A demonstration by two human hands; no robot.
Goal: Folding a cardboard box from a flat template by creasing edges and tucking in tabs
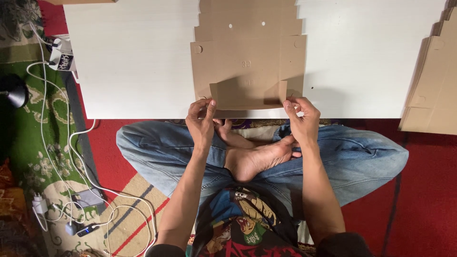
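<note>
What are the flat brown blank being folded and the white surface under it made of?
Brown blank: looks like cardboard, matte tan, with punched holes and a raised flap. White surface: probably laminated board or paper, smooth and faintly lined; unclear which. Both hands pinch the flap's corners.

Left hand (201, 121) and right hand (301, 119) pinch a folded cardboard flap (247, 94) over the white board (133, 62).
</note>
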